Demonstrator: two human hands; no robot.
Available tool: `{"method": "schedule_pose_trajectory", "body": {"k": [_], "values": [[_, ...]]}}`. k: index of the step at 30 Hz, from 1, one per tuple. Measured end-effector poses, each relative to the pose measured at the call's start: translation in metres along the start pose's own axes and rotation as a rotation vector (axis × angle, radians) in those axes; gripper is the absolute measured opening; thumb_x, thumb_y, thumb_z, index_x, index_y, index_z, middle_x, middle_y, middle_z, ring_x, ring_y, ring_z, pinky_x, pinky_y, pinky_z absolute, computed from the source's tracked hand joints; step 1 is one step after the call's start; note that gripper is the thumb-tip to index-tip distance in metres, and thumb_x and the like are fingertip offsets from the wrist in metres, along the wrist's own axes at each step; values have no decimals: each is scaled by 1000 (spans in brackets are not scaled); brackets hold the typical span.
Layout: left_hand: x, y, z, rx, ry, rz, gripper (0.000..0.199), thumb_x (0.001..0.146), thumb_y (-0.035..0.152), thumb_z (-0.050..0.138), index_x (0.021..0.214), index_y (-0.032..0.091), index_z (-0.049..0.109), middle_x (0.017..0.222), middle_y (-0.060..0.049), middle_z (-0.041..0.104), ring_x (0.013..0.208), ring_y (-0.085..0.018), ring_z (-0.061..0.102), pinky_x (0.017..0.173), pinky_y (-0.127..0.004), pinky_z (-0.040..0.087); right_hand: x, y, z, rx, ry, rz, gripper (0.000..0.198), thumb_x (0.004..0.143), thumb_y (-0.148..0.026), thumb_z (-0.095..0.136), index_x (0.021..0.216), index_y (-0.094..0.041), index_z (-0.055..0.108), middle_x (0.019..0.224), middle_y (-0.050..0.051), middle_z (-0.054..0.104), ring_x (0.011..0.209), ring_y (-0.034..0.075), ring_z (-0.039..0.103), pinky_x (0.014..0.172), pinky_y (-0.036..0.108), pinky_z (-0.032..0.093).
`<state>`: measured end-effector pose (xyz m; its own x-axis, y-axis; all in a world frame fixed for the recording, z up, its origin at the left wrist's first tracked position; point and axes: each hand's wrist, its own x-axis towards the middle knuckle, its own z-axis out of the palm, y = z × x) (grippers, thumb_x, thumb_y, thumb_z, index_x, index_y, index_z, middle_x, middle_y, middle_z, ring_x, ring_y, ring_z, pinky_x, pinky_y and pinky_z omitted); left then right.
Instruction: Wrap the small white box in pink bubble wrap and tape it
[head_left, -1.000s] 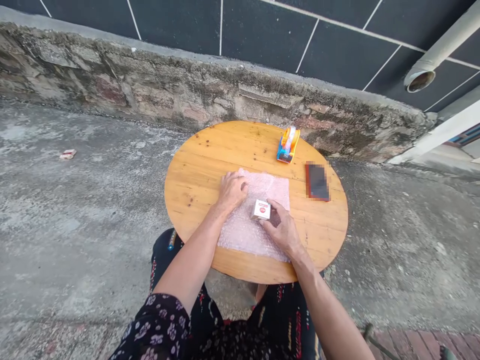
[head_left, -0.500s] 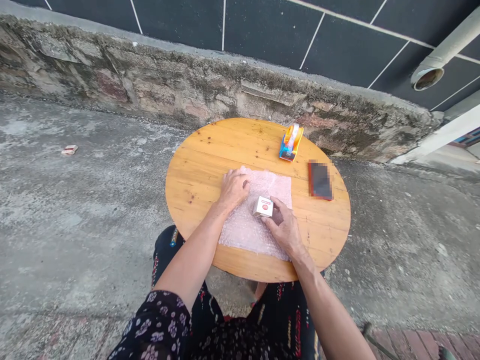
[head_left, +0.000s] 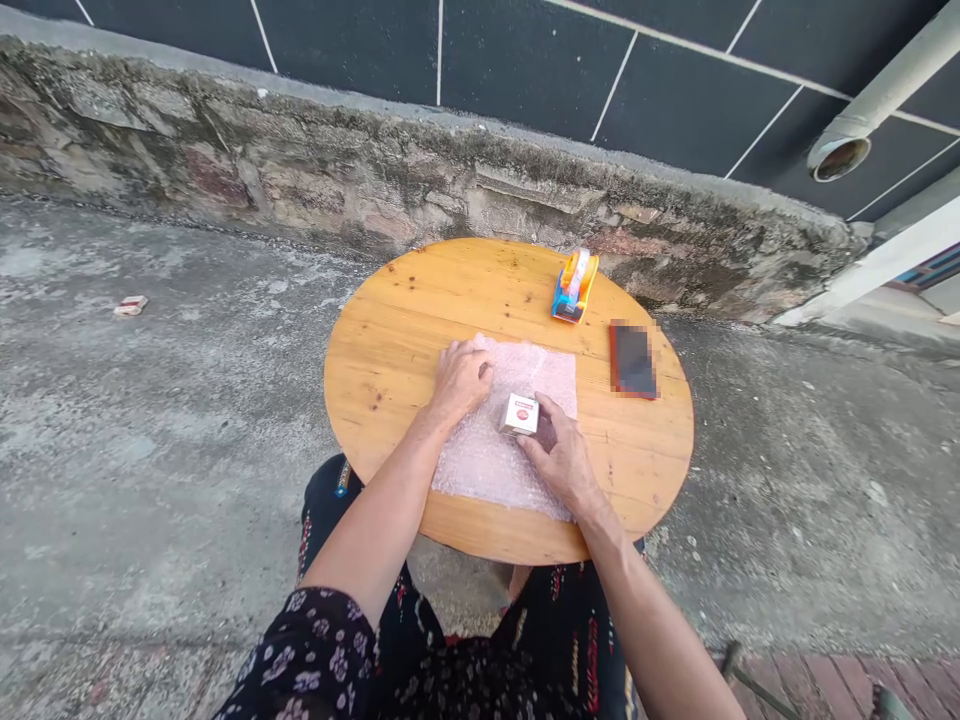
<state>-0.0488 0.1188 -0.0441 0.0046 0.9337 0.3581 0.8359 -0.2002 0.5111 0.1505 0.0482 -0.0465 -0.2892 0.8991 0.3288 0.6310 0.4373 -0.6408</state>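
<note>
A pinkish sheet of bubble wrap [head_left: 487, 465] lies flat on the round wooden table. On it sits a small white box [head_left: 520, 413] with red print on top. My right hand [head_left: 559, 450] grips the box from its right side, thumb at the near edge and fingers at the far edge. At the sheet's upper left, my left hand [head_left: 461, 380] presses down on the bubble wrap with curled fingers, holding it. Its fingertips are partly hidden.
Toward the back of the table [head_left: 382, 350] stands a yellow and blue tape dispenser [head_left: 574, 287] with a roll of tape. A dark phone with a red edge [head_left: 634, 360], partly pixelated, lies at the right. Behind runs a low stone wall [head_left: 337, 180].
Everything shifts slightly left in view as the camera moves. Both hands, the box and the bubble wrap keep nearly the same places on the table.
</note>
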Motion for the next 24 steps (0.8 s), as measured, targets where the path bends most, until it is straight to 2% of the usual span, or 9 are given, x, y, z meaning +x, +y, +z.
{"method": "schedule_pose_trajectory", "body": {"k": [9,24], "values": [[0,2,-2,15,-11,3,19,78,19,54,88,23,70,101,-6,64,101,-26,51,88,-40,40,-2,2,1,-20,13,12,54,81,-26,61,134,-21,48,131,11,58,120,30,53,102,50,38],[-1,0,1,23,3,9,19,77,19,55,87,24,70,101,-6,64,102,-27,51,88,-42,40,-4,5,3,-30,14,-10,55,84,-28,60,136,-23,44,132,9,57,119,29,53,101,49,38]]}}
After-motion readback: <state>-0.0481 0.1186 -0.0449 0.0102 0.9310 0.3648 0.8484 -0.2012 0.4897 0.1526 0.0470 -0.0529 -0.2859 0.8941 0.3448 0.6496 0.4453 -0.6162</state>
